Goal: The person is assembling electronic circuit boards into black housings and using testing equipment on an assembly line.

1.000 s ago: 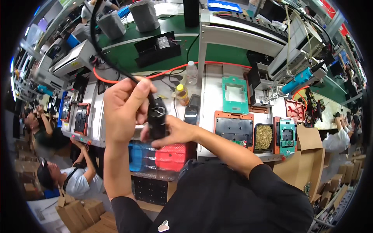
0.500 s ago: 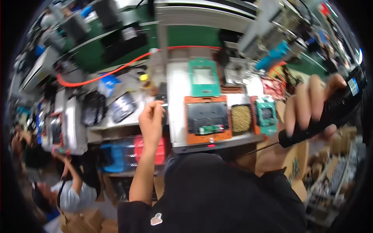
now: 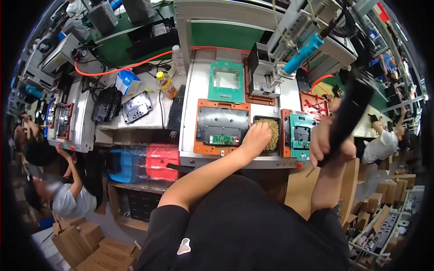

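My left hand [image 3: 258,137] reaches across to a small dark tray filled with brass-coloured screws [image 3: 273,131]. Its bent fingers are closed at the screws, and what lies between the fingertips is hidden. To its left, a black plastic housing [image 3: 221,119] sits in an orange fixture [image 3: 200,137], with a green circuit board [image 3: 224,140] at the housing's near edge. A black electric screwdriver [image 3: 351,113] is gripped in my right hand [image 3: 326,142], blurred by motion, out to the right of the bench. Its bit points downward.
A teal frame [image 3: 216,91] lies behind the orange fixture. Right of the screws stands a teal fixture [image 3: 296,119] with a board. Behind rises a press with a blue cylinder [image 3: 304,54]. Bottles [image 3: 166,85] and black housings [image 3: 137,108] are on the left. A co-worker [image 3: 74,194] is at far left.
My left hand has moved right, from beside the fixtures to the screw tray. The screwdriver in my right hand has swung inward and turned more upright. The view has shifted and sharpened.
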Tool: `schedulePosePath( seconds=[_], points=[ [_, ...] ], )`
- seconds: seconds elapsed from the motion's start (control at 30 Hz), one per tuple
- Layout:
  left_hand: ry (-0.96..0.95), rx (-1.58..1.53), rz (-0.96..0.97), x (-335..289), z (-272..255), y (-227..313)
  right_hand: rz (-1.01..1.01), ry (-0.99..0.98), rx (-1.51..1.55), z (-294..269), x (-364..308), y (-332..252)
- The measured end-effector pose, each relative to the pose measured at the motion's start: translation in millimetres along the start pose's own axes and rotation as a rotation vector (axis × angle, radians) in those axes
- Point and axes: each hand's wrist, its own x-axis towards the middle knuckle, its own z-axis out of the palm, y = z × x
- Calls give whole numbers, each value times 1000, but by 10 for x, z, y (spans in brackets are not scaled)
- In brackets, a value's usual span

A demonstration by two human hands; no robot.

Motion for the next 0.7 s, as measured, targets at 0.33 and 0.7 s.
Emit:
schedulePosePath(
  seconds=[0.33, 0.7],
  points=[
    [237, -268, -368, 96, -406, 232, -89, -119, 38, -47, 371, -276],
    [726, -1310, -882, -1387, -1274, 264, 358, -400, 247, 758, 886, 772]
  ],
)
